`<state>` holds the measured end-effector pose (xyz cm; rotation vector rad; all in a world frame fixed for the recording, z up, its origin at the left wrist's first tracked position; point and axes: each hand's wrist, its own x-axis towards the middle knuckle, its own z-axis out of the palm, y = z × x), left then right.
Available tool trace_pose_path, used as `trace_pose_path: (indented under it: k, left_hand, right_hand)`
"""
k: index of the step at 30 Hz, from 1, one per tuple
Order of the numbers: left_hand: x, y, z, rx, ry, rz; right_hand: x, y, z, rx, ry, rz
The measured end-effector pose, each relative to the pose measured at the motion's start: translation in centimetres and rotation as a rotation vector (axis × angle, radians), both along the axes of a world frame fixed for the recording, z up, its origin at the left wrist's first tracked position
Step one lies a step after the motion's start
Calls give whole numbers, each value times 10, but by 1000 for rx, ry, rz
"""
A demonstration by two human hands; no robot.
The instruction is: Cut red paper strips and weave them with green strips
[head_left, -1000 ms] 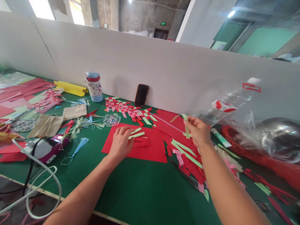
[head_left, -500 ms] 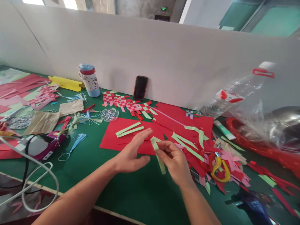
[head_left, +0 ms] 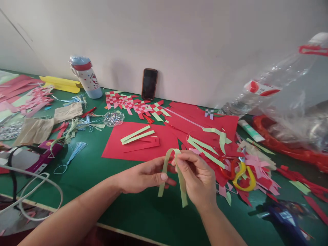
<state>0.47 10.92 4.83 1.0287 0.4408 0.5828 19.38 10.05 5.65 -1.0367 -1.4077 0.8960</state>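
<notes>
A pale green paper strip (head_left: 182, 186) is bent into an arch over the near part of the table, both its ends hanging down. My right hand (head_left: 198, 176) pinches it near the top of the bend, between thumb and fingers. My left hand (head_left: 143, 176) has its thumb against the strip's left leg, with the fingers behind it. Beyond the hands lies a red paper sheet (head_left: 112, 145), bearing a folded green strip (head_left: 137, 136) and some narrow red strips (head_left: 143, 146). More green strips (head_left: 205, 153) lie to the right of my right hand.
Yellow-handled scissors (head_left: 244, 177) lie among paper scraps at right, near a plastic bottle (head_left: 276, 75). A phone (head_left: 149, 83) leans on the wall behind woven paper pieces (head_left: 130, 105). A cup (head_left: 88, 78), bead dish (head_left: 113, 118), blue tassel (head_left: 74, 153) and cables are at left.
My left hand has come in to the green strip and closed on its left leg. The strip now forms a wider arch with two hanging ends. The view has tilted down.
</notes>
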Motion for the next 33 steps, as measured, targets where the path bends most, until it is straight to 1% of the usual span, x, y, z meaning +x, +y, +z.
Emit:
trace_pose_path:
  k: [3, 6, 10, 13, 14, 16, 17, 19, 21, 23, 24, 26, 27, 28, 30, 32, 33]
  left_hand:
    - [1, 0, 0, -67, -7, -31]
    - [2, 0, 0, -111, -20, -42]
    - [3, 2, -3, -106, 12, 28]
    - [7, 3, -4, -113, 17, 88]
    - [8, 4, -4, -107, 16, 99]
    - [8, 7, -5, -100, 81, 113]
    - [8, 9, -5, -90, 125, 138]
    - [8, 12, -6, -87, 178, 188]
    - [6, 15, -5, -91, 179, 262]
    - [6, 15, -5, -68, 190, 293]
    - [5, 15, -4, -46, 204, 289]
    - [6, 14, -5, 15, 250, 241]
    - [6, 14, -6, 47, 276, 207]
    - [7, 13, -7, 78, 301, 170]
    - [8, 12, -10, 123, 340, 108]
    - [9, 11, -11, 99, 337, 79]
    - [9, 11, -11, 52, 315, 81]
  right_hand:
    - [-1, 0, 0, -13, -44, -38]
    - [-1, 0, -2, -10, -89, -42]
    - [0, 1, -6, -18, -155, -2]
    - [1, 1, -9, -11, -247, 27]
    - [2, 1, -11, -10, -281, 21]
    - [2, 2, -15, -7, -323, 8]
    - [3, 3, -17, -18, -318, 6]
    - [5, 7, -22, -29, -273, -48]
    - [7, 12, -26, -108, -211, -90]
    - [8, 18, -27, -201, -152, -84]
    - [8, 20, -28, -249, -127, -46]
    - [8, 22, -29, -341, -99, 70]
    - [8, 22, -31, -365, -90, 111]
    - [8, 22, -33, -370, -88, 122]
    - [11, 21, -38, -329, -106, 46]
    - [15, 21, -43, -270, -119, -78]
    - [18, 22, -44, -242, -117, -122]
